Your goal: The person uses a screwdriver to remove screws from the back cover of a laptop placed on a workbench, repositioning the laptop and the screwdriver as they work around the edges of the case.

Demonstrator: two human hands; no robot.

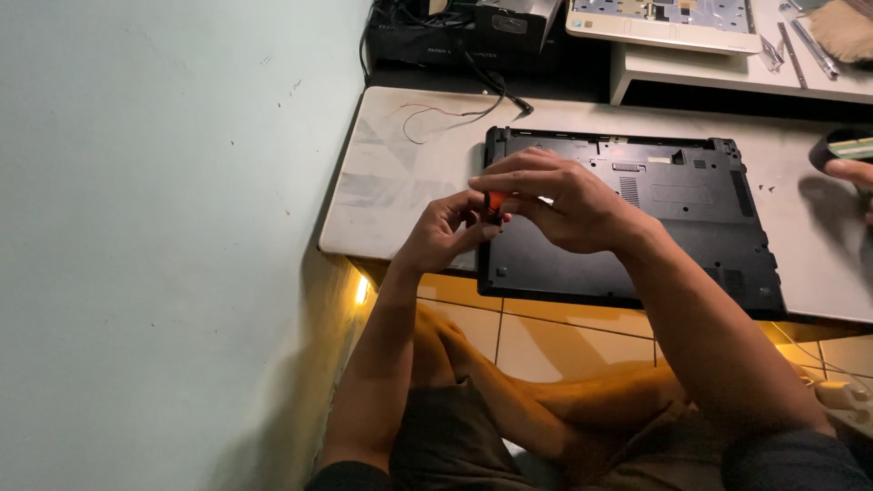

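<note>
Head view, left hand (446,235) and right hand (559,202) pinching orange piece (494,202) — over black laptop base (691,218)

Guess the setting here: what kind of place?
Probably an informal electronics repair bench, perhaps at home: an overturned black laptop on a low table, another opened laptop behind, loose wires and metal tools.

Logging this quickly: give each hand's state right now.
Left hand: fingers closed on a small orange-handled tool.
Right hand: fingers pinched on the same tool, above the black laptop base.
</note>
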